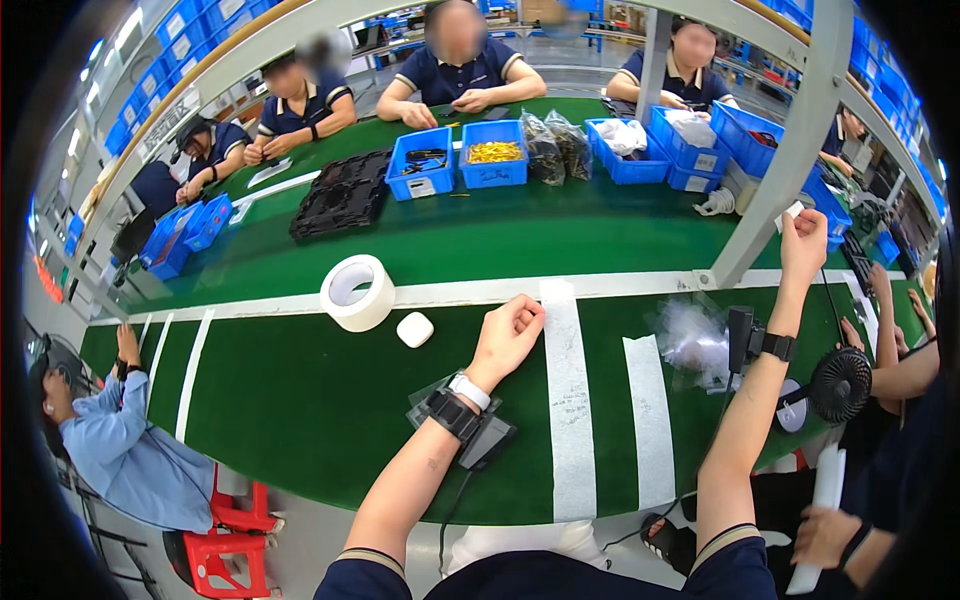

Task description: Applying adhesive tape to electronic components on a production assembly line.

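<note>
My left hand (508, 338) is closed near the middle of the green table, its fingertips curled together beside the far end of a wide white tape strip (568, 400). Whatever they pinch, if anything, is hidden. Raised at the right, by the slanted metal post, my right hand (804, 243) pinches a small white piece (789, 216) between thumb and fingers. Left of my left hand lie a small white rounded case (414, 329) and a large roll of white tape (382, 306). Both my wrists wear black straps with dark devices.
Blue bins (420, 184) with small parts line the far side, beside a stack of black trays (340, 195). A slanted metal post (775, 180) meets the table at right. Clear plastic bags (692, 335) and a black fan (838, 385) lie nearby. Co-workers sit around.
</note>
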The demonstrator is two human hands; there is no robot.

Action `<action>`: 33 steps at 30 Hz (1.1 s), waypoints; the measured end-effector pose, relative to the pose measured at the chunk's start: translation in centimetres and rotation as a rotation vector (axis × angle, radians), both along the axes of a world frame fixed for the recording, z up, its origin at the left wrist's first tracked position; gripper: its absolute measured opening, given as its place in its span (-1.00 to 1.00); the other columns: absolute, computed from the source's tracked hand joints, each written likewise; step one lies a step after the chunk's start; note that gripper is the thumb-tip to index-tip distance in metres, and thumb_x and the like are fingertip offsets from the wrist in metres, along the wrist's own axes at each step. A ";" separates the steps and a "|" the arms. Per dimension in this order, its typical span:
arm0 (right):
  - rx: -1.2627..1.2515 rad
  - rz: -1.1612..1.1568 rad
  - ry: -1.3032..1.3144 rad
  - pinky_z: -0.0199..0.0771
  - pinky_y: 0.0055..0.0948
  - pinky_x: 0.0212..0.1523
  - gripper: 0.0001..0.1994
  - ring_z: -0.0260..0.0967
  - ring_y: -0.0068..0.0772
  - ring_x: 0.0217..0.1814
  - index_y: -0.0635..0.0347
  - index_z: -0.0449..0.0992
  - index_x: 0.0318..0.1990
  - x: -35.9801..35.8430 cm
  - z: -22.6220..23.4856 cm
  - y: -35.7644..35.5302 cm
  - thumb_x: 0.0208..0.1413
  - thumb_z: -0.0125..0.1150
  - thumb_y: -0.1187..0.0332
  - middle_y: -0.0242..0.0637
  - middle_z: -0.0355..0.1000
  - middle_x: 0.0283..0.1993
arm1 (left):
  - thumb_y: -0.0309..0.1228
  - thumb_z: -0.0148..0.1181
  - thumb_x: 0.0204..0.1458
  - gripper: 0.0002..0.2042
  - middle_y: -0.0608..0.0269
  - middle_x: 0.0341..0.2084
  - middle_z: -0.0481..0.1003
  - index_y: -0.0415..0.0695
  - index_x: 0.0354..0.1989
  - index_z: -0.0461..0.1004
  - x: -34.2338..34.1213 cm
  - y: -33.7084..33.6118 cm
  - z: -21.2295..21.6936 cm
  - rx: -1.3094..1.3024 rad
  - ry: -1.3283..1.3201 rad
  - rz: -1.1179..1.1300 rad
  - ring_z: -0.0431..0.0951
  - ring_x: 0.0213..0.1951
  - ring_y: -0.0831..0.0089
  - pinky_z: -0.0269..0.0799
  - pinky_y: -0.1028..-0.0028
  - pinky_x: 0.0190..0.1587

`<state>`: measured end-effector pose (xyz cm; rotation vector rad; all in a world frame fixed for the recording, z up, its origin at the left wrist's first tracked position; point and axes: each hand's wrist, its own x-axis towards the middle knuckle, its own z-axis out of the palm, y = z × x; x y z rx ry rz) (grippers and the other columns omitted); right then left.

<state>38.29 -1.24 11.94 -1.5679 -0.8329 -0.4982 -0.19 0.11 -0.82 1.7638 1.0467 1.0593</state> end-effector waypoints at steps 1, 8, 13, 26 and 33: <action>-0.009 0.016 0.013 0.38 -0.52 -0.34 -0.73 0.41 -0.49 -0.45 0.21 0.40 -0.30 -0.1 -0.2 0.2 -0.18 0.24 0.32 -0.28 0.45 -0.45 | -0.50 0.09 -0.04 -0.92 0.42 -0.68 0.37 -0.26 -0.43 0.39 0.1 0.0 0.0 0.022 -0.002 0.034 0.29 -0.62 0.77 0.20 0.72 -0.56; -0.064 -0.020 -0.030 0.36 -0.52 -0.35 -0.79 0.39 -0.51 -0.47 0.15 0.46 -0.32 0.1 -0.8 0.5 -0.12 0.18 0.28 -0.34 0.47 -0.42 | -0.50 0.09 -0.09 -0.91 0.37 -0.74 0.34 -0.25 -0.43 0.40 0.1 -0.2 0.2 0.044 -0.040 0.041 0.27 -0.68 0.69 0.23 0.64 -0.59; -0.079 -0.006 -0.002 0.37 -0.51 -0.34 -0.80 0.41 -0.50 -0.46 0.15 0.46 -0.32 -0.3 -0.6 0.5 -0.15 0.17 0.33 -0.35 0.46 -0.46 | -0.49 0.09 -0.08 -0.91 0.36 -0.73 0.34 -0.26 -0.43 0.40 0.1 -0.2 0.3 -0.020 -0.040 0.014 0.28 -0.67 0.69 0.23 0.63 -0.58; -0.182 -0.109 -0.125 0.20 -0.31 -0.06 -0.80 0.33 -0.30 -0.11 0.04 0.52 -0.39 0.0 -0.5 0.5 -0.14 0.19 0.17 -0.31 0.46 -0.29 | -0.49 0.10 -0.08 -0.92 0.38 -0.74 0.33 -0.24 -0.44 0.40 0.2 -0.2 0.4 0.032 -0.021 0.043 0.25 -0.68 0.70 0.21 0.64 -0.60; -0.100 -0.090 -0.125 0.29 -0.32 -0.15 -0.83 0.38 -0.27 -0.21 0.09 0.46 -0.43 0.2 -0.9 0.9 -0.21 0.21 0.28 -0.25 0.45 -0.39 | -0.51 0.08 -0.04 -0.94 0.43 -0.68 0.36 -0.24 -0.42 0.39 0.0 -0.1 0.2 0.003 -0.019 0.014 0.28 -0.61 0.77 0.21 0.71 -0.54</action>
